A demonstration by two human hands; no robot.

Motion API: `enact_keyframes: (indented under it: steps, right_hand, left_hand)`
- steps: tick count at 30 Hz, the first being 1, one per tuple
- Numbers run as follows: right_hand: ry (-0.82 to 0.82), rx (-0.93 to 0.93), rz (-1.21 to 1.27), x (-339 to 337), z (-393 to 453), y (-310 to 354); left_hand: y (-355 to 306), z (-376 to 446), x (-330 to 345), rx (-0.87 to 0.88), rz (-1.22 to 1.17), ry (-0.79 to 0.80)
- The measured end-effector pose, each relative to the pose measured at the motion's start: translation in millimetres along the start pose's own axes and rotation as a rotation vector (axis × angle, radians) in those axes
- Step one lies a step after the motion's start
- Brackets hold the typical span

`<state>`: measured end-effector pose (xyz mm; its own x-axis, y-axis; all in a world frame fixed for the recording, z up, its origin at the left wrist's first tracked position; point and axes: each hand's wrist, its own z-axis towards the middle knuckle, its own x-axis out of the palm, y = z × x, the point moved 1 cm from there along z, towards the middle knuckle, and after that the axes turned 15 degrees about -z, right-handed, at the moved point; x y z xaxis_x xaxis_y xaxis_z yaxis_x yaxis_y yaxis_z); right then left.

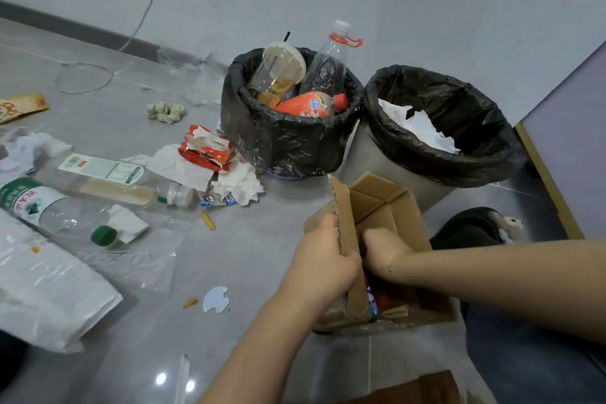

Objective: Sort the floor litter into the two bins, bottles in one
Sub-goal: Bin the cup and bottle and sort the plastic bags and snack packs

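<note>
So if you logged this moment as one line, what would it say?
left hand: grips cardboard box flap | right hand: inside box | left bin: bottles, cup | right bin: paper

Left bin (288, 141): your way in is crowded by an upright bottle (328, 65) and cup (278, 72).
Right bin (459, 154): mouth open above paper (419, 128).
Floor (255, 239) before bins: bare, passable.

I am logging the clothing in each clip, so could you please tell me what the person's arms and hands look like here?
Both forearms are bare, with no sleeves in view and no gloves on either the left hand or the right hand. A thin bracelet or chain shows at the right wrist; its details are too small to tell. I can make out no watch or rings.
</note>
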<state>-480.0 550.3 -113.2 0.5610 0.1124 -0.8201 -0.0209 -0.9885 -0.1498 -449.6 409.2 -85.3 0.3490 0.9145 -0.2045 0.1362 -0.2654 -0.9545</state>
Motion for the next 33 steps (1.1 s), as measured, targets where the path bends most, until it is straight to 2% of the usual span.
enact_keyframes:
  steps: [7,10,13,18,21,25,30,31,33]
  right_hand:
    - [0.241,0.112,0.095,-16,-2,-1]
    - [0.226,0.095,0.092,-22,-1,-11]
    - [0.282,0.059,-0.018,-11,-2,-6]
    - [0.285,-0.002,-0.135,-17,-7,5]
    - [0.19,-0.073,-0.169,-44,-19,-2]
    - [0.13,-0.138,0.18,-73,-38,-5]
    - [-0.161,-0.274,0.35,-96,-46,14]
    - [-0.219,-0.325,0.337,-99,-47,21]
    - [-0.295,-0.435,0.279,-104,-49,39]
  left_hand:
    - [7,1,-1,-0.029,-0.038,-0.018]
    - [10,3,-3,-0.065,-0.084,-0.012]
    - [9,2,-4,-0.084,-0.106,0.007]
    - [13,4,-14,-0.096,-0.101,-0.001]
    - [18,5,-24,-0.102,-0.132,-0.016]
    - [20,3,-37,-0.142,-0.239,-0.023]
    - [31,6,-73,-0.219,-0.403,-0.162]
    - [38,7,-84,-0.21,-0.369,-0.214]
    - [63,9,-110,-0.21,-0.104,-0.278]
